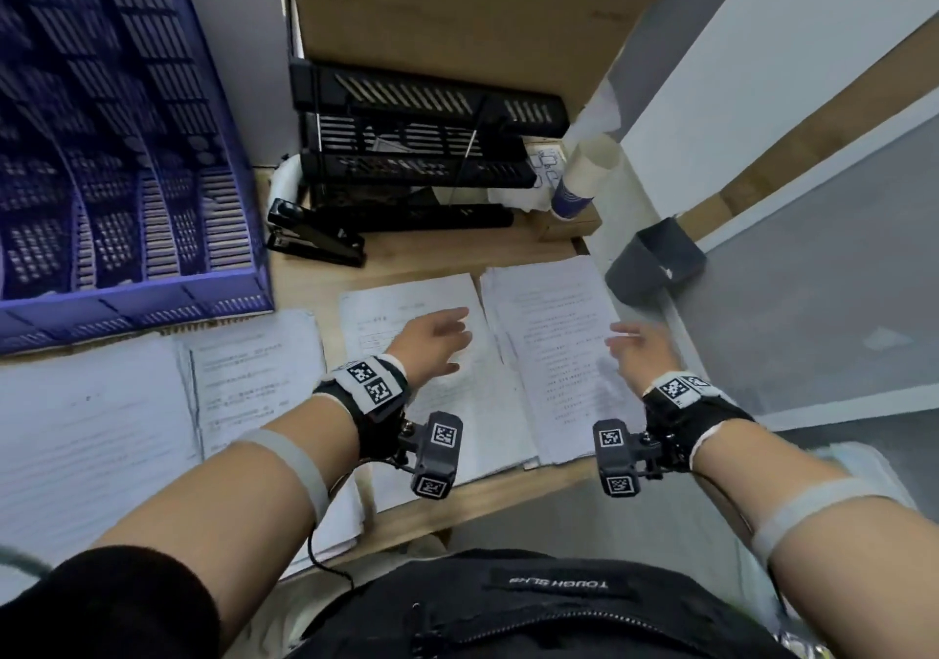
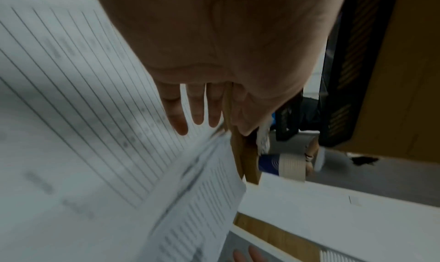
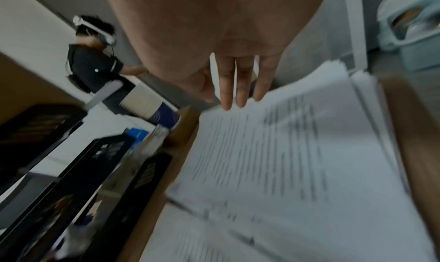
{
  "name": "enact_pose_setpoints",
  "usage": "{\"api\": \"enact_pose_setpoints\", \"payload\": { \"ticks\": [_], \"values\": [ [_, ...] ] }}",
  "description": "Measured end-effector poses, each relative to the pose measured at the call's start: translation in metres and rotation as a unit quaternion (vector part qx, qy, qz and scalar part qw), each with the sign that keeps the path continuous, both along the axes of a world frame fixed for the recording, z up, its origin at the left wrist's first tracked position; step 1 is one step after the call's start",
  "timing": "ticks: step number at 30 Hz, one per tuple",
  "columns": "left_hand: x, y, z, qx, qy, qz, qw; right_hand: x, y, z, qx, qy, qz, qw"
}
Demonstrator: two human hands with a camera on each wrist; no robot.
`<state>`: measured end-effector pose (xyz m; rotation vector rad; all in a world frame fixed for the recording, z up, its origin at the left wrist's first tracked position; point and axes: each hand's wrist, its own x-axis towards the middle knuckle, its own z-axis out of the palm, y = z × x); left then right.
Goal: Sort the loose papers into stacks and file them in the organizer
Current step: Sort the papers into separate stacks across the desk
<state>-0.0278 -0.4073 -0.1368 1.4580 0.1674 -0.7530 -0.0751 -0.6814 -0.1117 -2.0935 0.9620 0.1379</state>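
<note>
Printed papers lie in piles on the wooden desk: a middle pile (image 1: 401, 333), a right pile (image 1: 549, 333) and a left spread (image 1: 244, 374). My left hand (image 1: 437, 341) hovers over the middle pile with fingers straight, holding nothing; the left wrist view shows its fingers (image 2: 197, 106) stretched above the sheets (image 2: 71, 115). My right hand (image 1: 637, 348) hovers over the right pile, fingers extended and apart; the right wrist view shows its fingers (image 3: 240, 81) above that pile (image 3: 285, 153). A black tiered organizer (image 1: 421, 150) stands at the back of the desk.
A black stapler (image 1: 315, 237) lies left of the organizer. A blue slotted file rack (image 1: 117, 150) stands at the left. A paper cup stack (image 1: 584, 181) sits to the organizer's right, a cardboard box (image 1: 457, 13) behind it. A grey bin (image 1: 655, 262) stands beyond the desk's right edge.
</note>
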Motion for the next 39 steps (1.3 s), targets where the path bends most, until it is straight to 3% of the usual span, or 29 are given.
{"api": "enact_pose_setpoints", "payload": {
  "ticks": [3, 8, 10, 14, 16, 18, 21, 26, 31, 34, 39],
  "values": [
    [-0.004, 0.057, -0.001, 0.045, -0.012, 0.073, 0.996, 0.012, 0.064, -0.005, 0.134, -0.017, 0.014, 0.991],
    [-0.026, 0.162, 0.004, 0.124, -0.02, 0.207, 0.97, 0.013, 0.192, -0.007, 0.235, 0.04, 0.12, 0.964],
    [-0.039, 0.204, 0.001, 0.196, -0.047, 0.229, 0.952, 0.008, 0.236, -0.01, 0.261, 0.066, 0.165, 0.949],
    [-0.068, 0.3, -0.011, 0.415, -0.047, 0.248, 0.874, -0.005, 0.327, -0.02, 0.342, 0.143, 0.251, 0.894],
    [-0.081, 0.338, -0.016, 0.521, 0.026, 0.204, 0.828, -0.012, 0.365, -0.027, 0.342, 0.185, 0.278, 0.878],
    [-0.092, 0.369, -0.02, 0.559, 0.1, 0.154, 0.809, -0.018, 0.395, -0.039, 0.283, 0.215, 0.32, 0.878],
    [-0.104, 0.393, -0.024, 0.53, 0.097, 0.117, 0.834, -0.021, 0.422, -0.052, 0.146, 0.218, 0.409, 0.874],
    [-0.107, 0.404, -0.026, 0.477, 0.049, 0.103, 0.871, -0.018, 0.429, -0.053, 0.028, 0.205, 0.417, 0.885],
    [-0.103, 0.402, -0.02, 0.443, 0.046, 0.132, 0.885, -0.017, 0.416, -0.059, -0.012, 0.173, 0.364, 0.915],
    [-0.103, 0.394, -0.019, 0.379, 0.007, 0.065, 0.923, -0.017, 0.408, -0.06, -0.011, 0.134, 0.352, 0.926],
    [-0.101, 0.376, -0.014, 0.312, 0.001, -0.021, 0.95, -0.016, 0.389, -0.061, 0.065, 0.084, 0.288, 0.952]
  ]
}}
